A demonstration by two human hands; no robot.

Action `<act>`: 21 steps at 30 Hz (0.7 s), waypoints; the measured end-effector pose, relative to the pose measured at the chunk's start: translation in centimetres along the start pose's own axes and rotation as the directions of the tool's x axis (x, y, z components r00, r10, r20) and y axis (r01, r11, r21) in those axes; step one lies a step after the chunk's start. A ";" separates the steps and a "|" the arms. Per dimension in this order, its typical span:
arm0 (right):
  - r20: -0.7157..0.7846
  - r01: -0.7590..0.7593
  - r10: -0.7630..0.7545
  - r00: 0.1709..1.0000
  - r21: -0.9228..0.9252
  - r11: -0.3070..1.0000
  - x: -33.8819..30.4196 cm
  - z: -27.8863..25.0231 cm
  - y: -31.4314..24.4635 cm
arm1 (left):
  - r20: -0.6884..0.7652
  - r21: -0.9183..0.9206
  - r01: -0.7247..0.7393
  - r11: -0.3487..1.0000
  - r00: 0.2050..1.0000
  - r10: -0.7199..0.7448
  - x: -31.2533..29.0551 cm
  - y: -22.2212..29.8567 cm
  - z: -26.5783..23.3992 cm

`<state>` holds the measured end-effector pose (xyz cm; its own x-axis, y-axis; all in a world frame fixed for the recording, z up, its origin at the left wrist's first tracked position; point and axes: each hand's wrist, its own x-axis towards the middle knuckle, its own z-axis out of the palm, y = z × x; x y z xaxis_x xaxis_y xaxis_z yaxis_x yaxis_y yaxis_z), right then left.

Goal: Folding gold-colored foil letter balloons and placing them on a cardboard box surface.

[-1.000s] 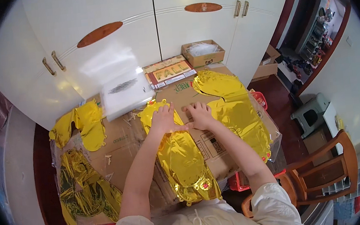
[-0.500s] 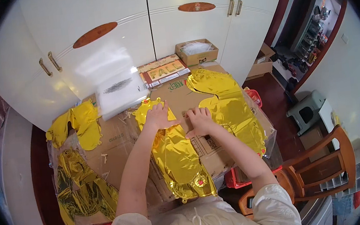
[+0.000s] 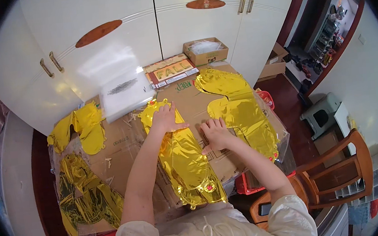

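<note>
A folded, flat gold foil balloon (image 3: 186, 157) with small red spots lies lengthwise across the cardboard in front of me. My left hand (image 3: 165, 119) presses on its far part, fingers stretched and thumb pointing right. My right hand (image 3: 216, 136) rests on the cardboard just right of the foil, fingers spread, its thumb at the foil's right edge. To the right lies a larger flat gold foil balloon (image 3: 243, 112). At the left are another gold foil piece (image 3: 87, 127) and a crumpled, shiny foil piece (image 3: 84, 191).
Cardboard (image 3: 124, 158) covers the work surface. Along its back stand a stack of clear plastic bags (image 3: 125, 99), a printed flat pack (image 3: 171, 70) and a small carton (image 3: 207, 52). White cabinets (image 3: 124, 10) rise behind. A wooden chair (image 3: 335, 174) and grey stool (image 3: 320, 114) stand right.
My right hand has slid nearer to me and slightly right along the foil's edge. My left hand stays on the far part of the foil balloon.
</note>
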<state>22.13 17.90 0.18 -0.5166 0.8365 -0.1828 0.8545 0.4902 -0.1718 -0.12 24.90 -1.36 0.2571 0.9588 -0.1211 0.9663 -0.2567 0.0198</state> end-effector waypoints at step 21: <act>-0.059 0.103 -0.102 0.993 0.007 0.995 -2.0 0.2 -0.2 | -0.101 -0.060 -0.016 0.998 0.995 0.010 -1.4 -0.5 -0.4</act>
<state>22.98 16.10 0.34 -0.5974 0.7948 -0.1068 0.7963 0.5721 -0.1965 -0.95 23.78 -0.81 0.2664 0.9637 -0.0196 0.9611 -0.2640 0.0808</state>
